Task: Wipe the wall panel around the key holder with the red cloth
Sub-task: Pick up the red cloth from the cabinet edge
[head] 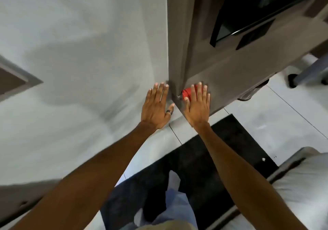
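Red cloth (186, 92) was folded small and pressed flat under our right hand (197, 103) against the smooth brown panel (221, 73), low down near the floor. Only a bit of it showed past our thumb. Our right fingers were straight and spread, not curled around it. Our left hand (157, 105) lay flat on the pale grey wall (88, 52) just beside it, fingers open, holding nothing. A dark ring (168, 112) sat on that thumb. Both arms reached out long and bare.
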`<action>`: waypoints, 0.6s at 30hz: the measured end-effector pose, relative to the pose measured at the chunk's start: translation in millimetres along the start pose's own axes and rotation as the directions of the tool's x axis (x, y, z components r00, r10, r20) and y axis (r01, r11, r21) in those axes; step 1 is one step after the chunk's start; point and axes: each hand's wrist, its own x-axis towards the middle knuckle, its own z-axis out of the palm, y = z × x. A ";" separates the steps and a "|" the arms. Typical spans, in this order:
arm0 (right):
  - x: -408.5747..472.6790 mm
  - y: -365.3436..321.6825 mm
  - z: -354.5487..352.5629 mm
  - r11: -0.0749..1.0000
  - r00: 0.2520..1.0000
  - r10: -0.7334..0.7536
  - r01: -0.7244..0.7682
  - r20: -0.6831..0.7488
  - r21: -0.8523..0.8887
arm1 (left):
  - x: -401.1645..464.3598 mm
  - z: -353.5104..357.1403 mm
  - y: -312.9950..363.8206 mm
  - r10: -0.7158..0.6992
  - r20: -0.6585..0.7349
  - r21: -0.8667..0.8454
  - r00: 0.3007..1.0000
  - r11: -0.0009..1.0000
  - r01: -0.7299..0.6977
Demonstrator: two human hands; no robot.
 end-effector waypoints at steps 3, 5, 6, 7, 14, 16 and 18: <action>32.7 28.7 11.6 0.998 0.995 0.054 -0.051 0.081 -0.046 | 26.1 14.9 14.1 -0.009 0.052 0.008 0.999 1.000 0.008; 49.7 43.1 24.6 0.998 0.985 0.051 -0.046 0.165 -0.035 | 36.3 25.1 16.1 0.003 0.080 0.006 0.997 1.000 -0.004; 53.3 46.9 29.9 0.998 0.976 0.038 -0.027 0.213 -0.055 | 38.2 27.6 14.6 0.007 0.093 0.011 0.996 1.000 -0.008; 56.0 49.6 33.8 0.997 0.967 0.030 -0.010 0.254 -0.082 | 40.1 29.6 11.8 0.004 0.104 0.020 0.995 1.000 -0.006; 76.2 52.6 30.1 0.983 0.948 0.153 -0.175 0.281 0.054 | 38.2 29.2 -10.1 -0.051 0.164 0.042 0.985 0.998 0.045; 82.9 44.7 22.0 0.924 0.918 0.306 -0.350 0.253 0.152 | 32.3 23.9 -14.3 -0.069 0.166 0.041 0.984 0.997 0.063; 89.3 36.4 13.6 0.828 0.850 0.458 -0.514 0.258 0.223 | 25.0 17.6 -17.5 -0.064 0.162 0.026 0.985 0.998 0.061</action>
